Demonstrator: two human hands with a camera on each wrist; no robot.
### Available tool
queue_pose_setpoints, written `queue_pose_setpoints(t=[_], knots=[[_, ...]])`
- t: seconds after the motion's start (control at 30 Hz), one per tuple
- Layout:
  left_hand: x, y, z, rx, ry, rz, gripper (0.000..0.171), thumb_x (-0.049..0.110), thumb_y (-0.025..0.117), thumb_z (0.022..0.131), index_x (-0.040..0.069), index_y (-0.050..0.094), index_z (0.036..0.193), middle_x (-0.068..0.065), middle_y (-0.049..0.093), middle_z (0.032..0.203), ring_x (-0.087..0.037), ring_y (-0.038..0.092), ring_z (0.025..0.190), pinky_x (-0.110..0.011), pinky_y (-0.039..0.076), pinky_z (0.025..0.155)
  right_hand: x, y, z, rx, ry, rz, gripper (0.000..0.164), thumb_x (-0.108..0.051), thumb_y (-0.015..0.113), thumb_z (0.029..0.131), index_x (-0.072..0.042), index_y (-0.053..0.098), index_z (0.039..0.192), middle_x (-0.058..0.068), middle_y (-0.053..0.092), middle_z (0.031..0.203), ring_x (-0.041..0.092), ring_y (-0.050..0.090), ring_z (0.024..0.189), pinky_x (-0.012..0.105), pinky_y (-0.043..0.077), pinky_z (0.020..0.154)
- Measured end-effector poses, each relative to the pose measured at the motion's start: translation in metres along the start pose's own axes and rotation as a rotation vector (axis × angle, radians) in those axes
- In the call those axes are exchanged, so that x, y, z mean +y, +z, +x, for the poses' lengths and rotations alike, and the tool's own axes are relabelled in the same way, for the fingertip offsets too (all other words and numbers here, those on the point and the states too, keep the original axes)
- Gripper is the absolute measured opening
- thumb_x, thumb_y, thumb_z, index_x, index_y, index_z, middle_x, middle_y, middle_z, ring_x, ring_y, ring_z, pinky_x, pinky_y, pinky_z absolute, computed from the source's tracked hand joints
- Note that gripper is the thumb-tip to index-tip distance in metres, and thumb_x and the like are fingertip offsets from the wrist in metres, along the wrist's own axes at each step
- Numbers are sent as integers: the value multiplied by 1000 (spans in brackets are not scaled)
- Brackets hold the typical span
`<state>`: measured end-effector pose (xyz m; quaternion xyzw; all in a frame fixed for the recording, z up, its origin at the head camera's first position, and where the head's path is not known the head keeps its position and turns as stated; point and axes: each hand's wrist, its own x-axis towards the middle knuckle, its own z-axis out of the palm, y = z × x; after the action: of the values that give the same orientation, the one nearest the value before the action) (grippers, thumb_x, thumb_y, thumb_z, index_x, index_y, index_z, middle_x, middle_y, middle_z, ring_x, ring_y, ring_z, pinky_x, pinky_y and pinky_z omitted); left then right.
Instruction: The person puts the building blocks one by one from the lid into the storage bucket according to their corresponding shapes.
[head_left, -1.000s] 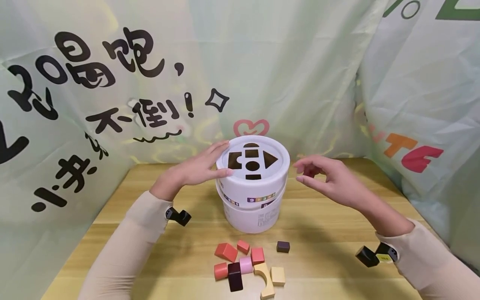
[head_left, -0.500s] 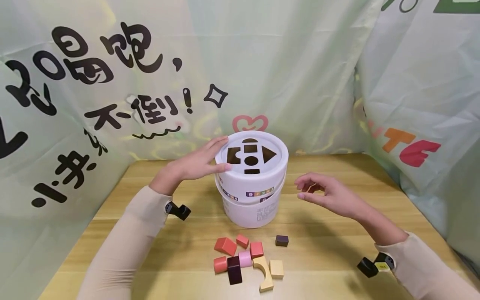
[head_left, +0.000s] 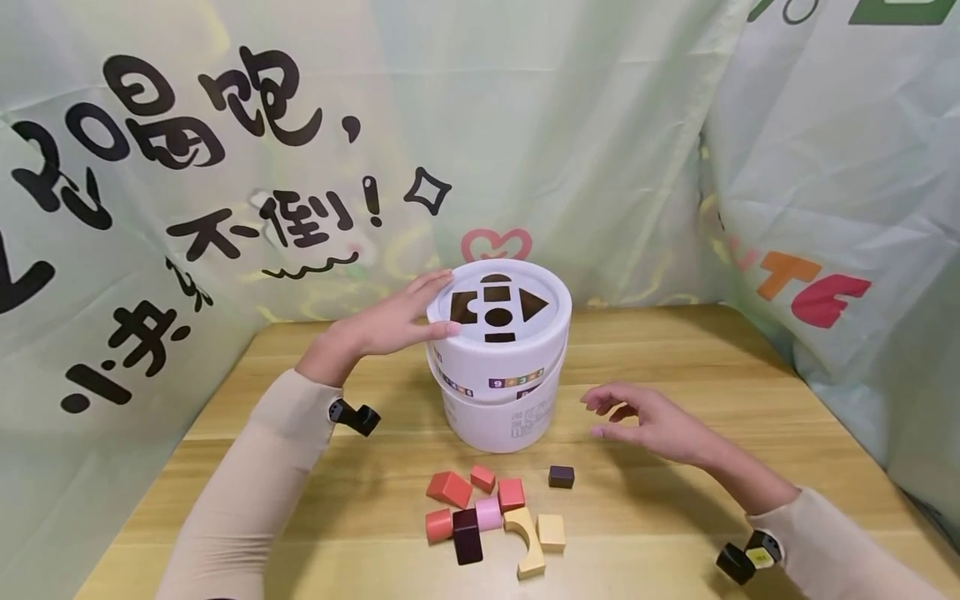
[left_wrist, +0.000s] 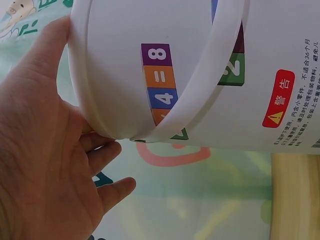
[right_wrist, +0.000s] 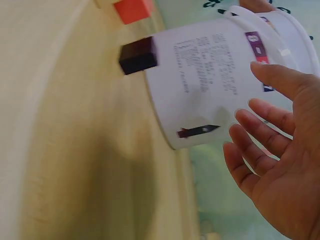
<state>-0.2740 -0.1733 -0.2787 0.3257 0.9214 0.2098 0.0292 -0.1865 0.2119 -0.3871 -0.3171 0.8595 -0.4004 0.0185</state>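
Note:
A white bucket (head_left: pixel 501 417) stands upright on the table, its round white lid (head_left: pixel 551 317) cut with shaped holes. My left hand (head_left: pixel 390 321) rests against the left of the lid's rim, thumb extended at the near side, fingers toward the back. In the left wrist view the left hand (left_wrist: pixel 55 145) lies along the rim with its smaller fingers off the surface. Right of the bucket my right hand (head_left: pixel 652 421) hovers with fingers loosely bent, holding nothing. The right wrist view shows the right hand (right_wrist: pixel 285 145) with spread fingers beside the bucket (right_wrist: pixel 200 90).
In front of the bucket lie toy blocks: a red triangular one (head_left: pixel 450 489), a pink cylinder (head_left: pixel 488 513), a dark block (head_left: pixel 467 537), a yellow arch (head_left: pixel 527 546), a yellow square one (head_left: pixel 551 533) and a small dark block (head_left: pixel 561 477). Printed cloth hangs behind the wooden table (head_left: pixel 337 533).
My right hand has come down from beside the lid toward the tabletop, still without anything in it. My left hand keeps its place on the lid, and the blocks lie as before.

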Motion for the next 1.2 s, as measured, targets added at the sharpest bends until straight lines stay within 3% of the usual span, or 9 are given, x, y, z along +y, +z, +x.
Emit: queue_pose_setpoints(t=[0.3,0.6,0.93,1.2], knots=[[-1,-2,0,0,-5,8,97,70,51,89,14,13,158,-1,9,163,-25,10,148,-52,20,115,12,26,0,-108,7,67,38,-24,75,88,-5,64,119,9,66,111,29,61,100,39,52,87],[0,-6,-2,5,-1,14,96,68,52,90,13,14,158,-1,8,163,-26,11,148,-53,19,115,13,43,0,-181,19,49,41,-37,75,87,-11,66,117,-1,67,111,19,63,101,37,52,89],[1,-5,-1,18,-3,9,96,69,52,89,13,15,158,-3,11,163,-26,13,147,-53,20,114,10,47,-1,-238,16,5,24,-32,71,91,-20,70,111,-12,66,103,9,61,94,33,52,86],[3,-1,-2,10,-8,3,96,68,52,89,15,13,158,-2,10,163,-27,13,147,-54,20,114,12,49,-4,-214,-8,-30,13,-21,70,92,-20,72,104,-13,67,99,7,62,91,31,52,84]])
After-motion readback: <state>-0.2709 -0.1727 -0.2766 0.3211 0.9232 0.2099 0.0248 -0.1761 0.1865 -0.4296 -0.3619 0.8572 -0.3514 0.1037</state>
